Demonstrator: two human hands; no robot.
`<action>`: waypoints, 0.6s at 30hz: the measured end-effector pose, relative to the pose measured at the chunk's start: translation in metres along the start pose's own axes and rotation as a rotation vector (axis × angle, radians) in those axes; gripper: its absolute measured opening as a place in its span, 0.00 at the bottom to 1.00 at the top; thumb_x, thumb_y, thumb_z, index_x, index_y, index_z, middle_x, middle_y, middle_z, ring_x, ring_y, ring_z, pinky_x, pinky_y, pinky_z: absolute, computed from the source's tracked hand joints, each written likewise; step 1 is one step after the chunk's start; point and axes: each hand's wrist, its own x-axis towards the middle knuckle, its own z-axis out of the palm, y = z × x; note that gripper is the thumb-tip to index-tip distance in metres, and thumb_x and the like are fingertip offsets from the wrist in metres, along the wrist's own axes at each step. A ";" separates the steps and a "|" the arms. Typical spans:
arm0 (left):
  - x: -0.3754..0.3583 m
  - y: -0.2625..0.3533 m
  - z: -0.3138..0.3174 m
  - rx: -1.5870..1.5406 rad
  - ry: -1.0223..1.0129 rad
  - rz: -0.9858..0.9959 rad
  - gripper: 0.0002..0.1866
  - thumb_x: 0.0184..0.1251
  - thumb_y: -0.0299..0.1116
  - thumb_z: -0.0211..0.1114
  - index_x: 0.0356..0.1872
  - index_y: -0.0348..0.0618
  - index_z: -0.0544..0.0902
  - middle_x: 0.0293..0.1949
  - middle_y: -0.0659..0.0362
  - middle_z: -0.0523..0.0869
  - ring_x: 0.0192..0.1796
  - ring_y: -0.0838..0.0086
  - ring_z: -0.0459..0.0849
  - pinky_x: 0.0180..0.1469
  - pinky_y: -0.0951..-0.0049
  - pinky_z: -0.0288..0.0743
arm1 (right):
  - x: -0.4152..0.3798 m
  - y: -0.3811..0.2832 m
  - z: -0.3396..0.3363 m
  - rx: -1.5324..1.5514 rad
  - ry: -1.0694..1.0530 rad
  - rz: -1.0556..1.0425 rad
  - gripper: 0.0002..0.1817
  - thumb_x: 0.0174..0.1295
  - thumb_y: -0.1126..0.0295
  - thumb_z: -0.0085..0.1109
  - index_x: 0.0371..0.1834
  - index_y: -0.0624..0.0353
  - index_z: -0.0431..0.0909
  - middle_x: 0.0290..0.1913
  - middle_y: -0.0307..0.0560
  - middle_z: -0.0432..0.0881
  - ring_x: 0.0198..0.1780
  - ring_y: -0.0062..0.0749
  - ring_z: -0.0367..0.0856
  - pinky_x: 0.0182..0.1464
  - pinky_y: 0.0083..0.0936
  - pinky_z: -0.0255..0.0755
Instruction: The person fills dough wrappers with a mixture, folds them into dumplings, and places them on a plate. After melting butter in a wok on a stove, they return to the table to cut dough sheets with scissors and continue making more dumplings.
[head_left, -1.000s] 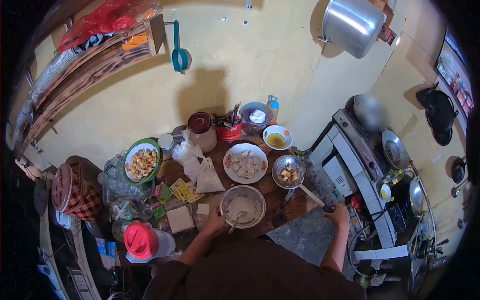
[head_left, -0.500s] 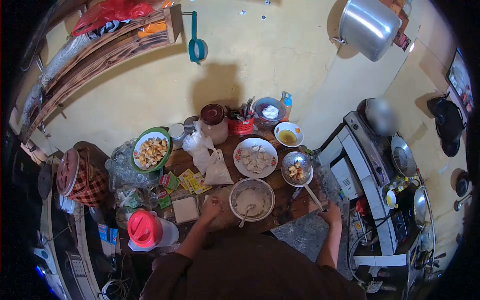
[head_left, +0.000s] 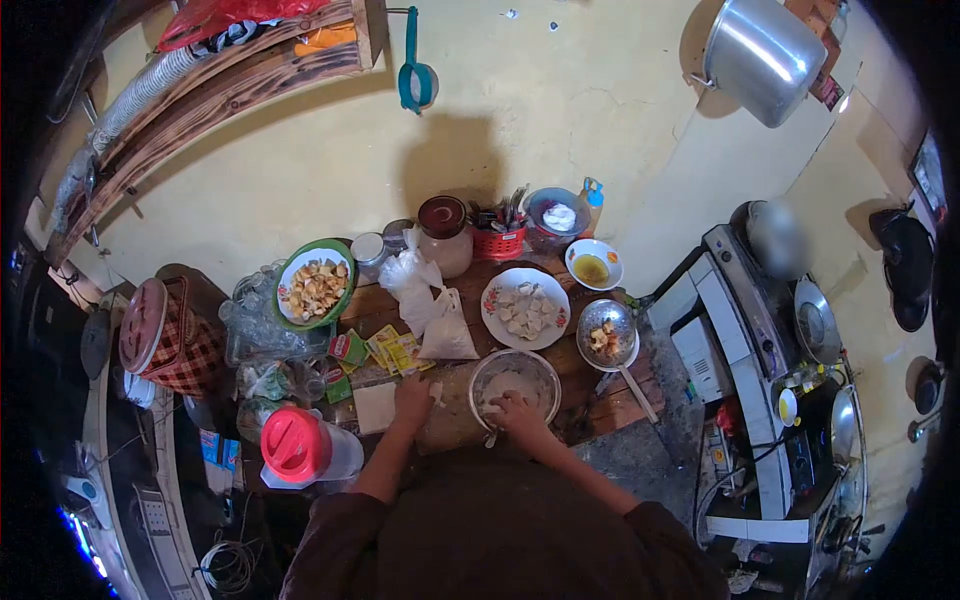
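Observation:
My right hand (head_left: 520, 418) reaches over the near rim of a metal bowl (head_left: 552, 378) that holds a pale, wet mixture (head_left: 512, 384). Its fingers are bent together at the mixture's surface; what they grip, if anything, is hidden. A spoon (head_left: 490, 439) leans out over the bowl's near edge, beside this hand. My left hand (head_left: 411, 402) is closed over the table left of the bowl, with a small pale piece (head_left: 436, 393) at its fingertips. Close to its left lies a stack of square pale wrappers (head_left: 375, 408).
Behind the bowl stand a plate of folded dumplings (head_left: 525, 310) and a bag of white powder (head_left: 449, 335). A strainer ladle (head_left: 606, 338) with browned pieces rests at right. A bowl of fried pieces (head_left: 316, 290) and a red-lidded pitcher (head_left: 296, 446) are left; a stove (head_left: 745, 300) is right.
My right hand has let go of the strainer ladle's handle and moved left to the metal bowl. My left hand stays by the wrappers, with its fingers turned a little.

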 end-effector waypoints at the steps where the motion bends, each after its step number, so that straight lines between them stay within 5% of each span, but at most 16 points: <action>1: 0.000 0.001 -0.001 0.002 0.000 -0.004 0.22 0.40 0.32 0.70 0.42 0.43 0.77 0.44 0.51 0.75 0.52 0.57 0.72 0.49 0.58 0.71 | 0.004 0.002 -0.001 0.003 0.000 -0.003 0.15 0.44 0.73 0.56 0.38 0.50 0.79 0.48 0.42 0.76 0.54 0.44 0.69 0.53 0.38 0.66; 7: 0.000 0.011 -0.012 0.080 0.039 -0.070 0.21 0.39 0.33 0.71 0.39 0.46 0.78 0.47 0.54 0.75 0.51 0.60 0.73 0.48 0.58 0.70 | 0.009 0.029 0.019 0.162 -0.045 -0.028 0.06 0.49 0.71 0.56 0.30 0.53 0.81 0.42 0.43 0.78 0.50 0.42 0.72 0.49 0.35 0.69; 10: -0.001 0.014 -0.017 0.117 0.027 -0.062 0.19 0.42 0.34 0.70 0.39 0.46 0.78 0.46 0.56 0.77 0.53 0.62 0.73 0.47 0.57 0.69 | 0.002 0.033 0.013 0.244 0.050 0.122 0.06 0.52 0.72 0.55 0.32 0.56 0.80 0.36 0.46 0.80 0.43 0.43 0.78 0.43 0.34 0.73; 16: 0.004 0.006 -0.008 0.024 0.021 -0.045 0.12 0.52 0.37 0.64 0.35 0.43 0.77 0.31 0.53 0.81 0.39 0.59 0.80 0.40 0.57 0.71 | -0.003 0.032 -0.022 0.444 0.300 0.255 0.06 0.52 0.77 0.56 0.34 0.60 0.79 0.34 0.50 0.81 0.36 0.44 0.81 0.37 0.32 0.75; 18: 0.007 0.011 -0.012 -0.260 0.271 -0.076 0.10 0.54 0.35 0.62 0.34 0.40 0.76 0.30 0.48 0.80 0.34 0.55 0.80 0.37 0.59 0.72 | -0.003 0.027 -0.029 0.473 0.313 0.344 0.07 0.51 0.78 0.57 0.34 0.61 0.78 0.34 0.50 0.81 0.35 0.44 0.81 0.37 0.31 0.75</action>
